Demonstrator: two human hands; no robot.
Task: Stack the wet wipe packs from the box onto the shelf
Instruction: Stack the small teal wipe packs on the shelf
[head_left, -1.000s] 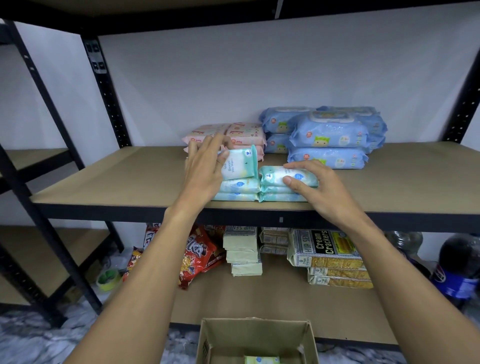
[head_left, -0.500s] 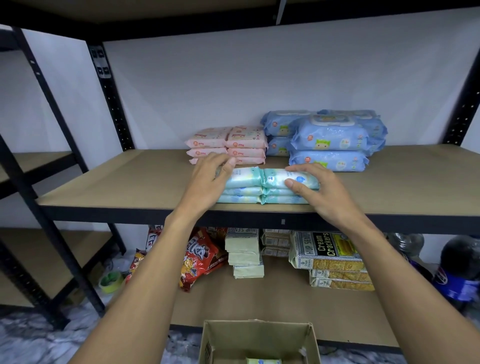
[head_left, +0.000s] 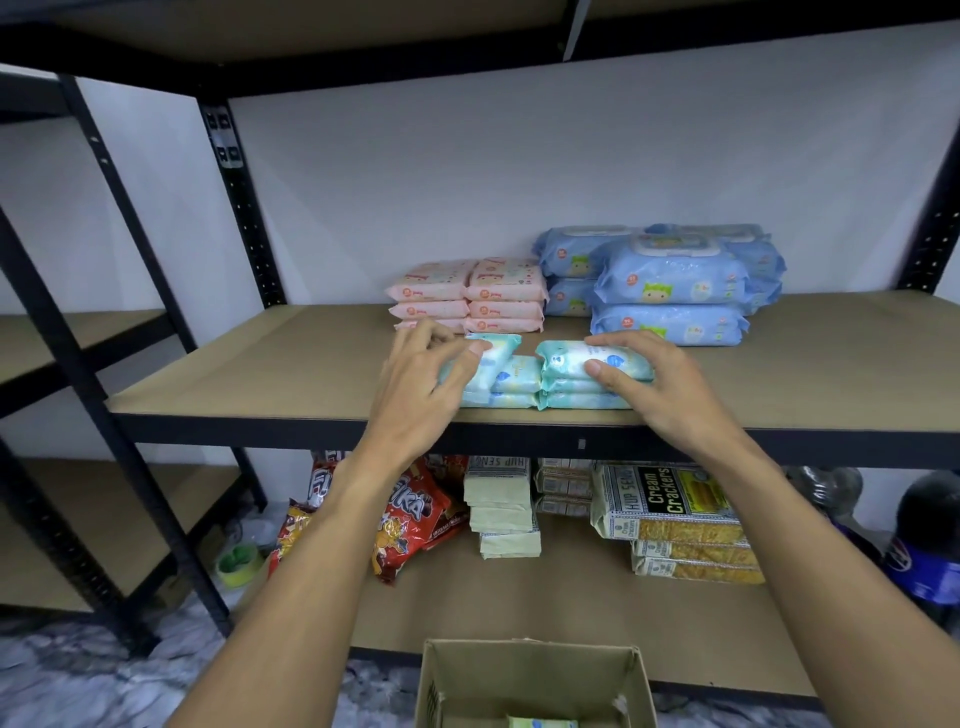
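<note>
At the front of the shelf (head_left: 260, 374), the left hand (head_left: 415, 376) is gripping a tilted wipe pack (head_left: 493, 353) and the right hand (head_left: 662, 387) is clasping the neighbouring top pack (head_left: 571, 358), seemingly to square them up side by side.

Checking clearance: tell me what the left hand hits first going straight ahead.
The left hand grips a teal pack; beyond it, probably the pink packs, though depth is unclear.

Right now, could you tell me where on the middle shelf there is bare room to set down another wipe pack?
The shelf board is bare on the left, between the black upright and the pink packs, and right of the blue packs. The middle is crowded: teal wipe packs gripped by the left hand and right hand.
</note>
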